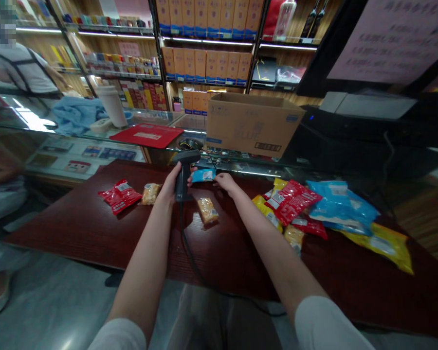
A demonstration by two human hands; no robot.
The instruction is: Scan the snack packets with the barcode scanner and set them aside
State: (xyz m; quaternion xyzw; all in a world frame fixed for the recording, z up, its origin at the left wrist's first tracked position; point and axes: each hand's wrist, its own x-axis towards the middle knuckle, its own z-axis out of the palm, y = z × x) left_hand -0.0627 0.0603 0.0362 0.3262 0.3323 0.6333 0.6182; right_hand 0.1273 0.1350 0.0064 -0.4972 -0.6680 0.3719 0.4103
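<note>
My left hand [173, 179] is wrapped round the handle of a dark barcode scanner [183, 181], its head up and its cable running down over the table. Just right of the scanner, a small blue packet [204, 175] has its right end pinched by my right hand [224, 182]. Left fingertips show near the packet's left end; whether they touch it I cannot tell. Below, a clear-wrapped snack [208, 211] lies on the brown table [138, 238]. To the left are a red snack bag [121, 196] and another clear-wrapped snack [151, 193].
Red, yellow and blue snack bags [341, 204] are piled on the right. Behind the table, a glass counter bears an open cardboard box [253, 124], a red mat [148, 135], a white cup [111, 107] and a blue towel [81, 114]. People are at the left.
</note>
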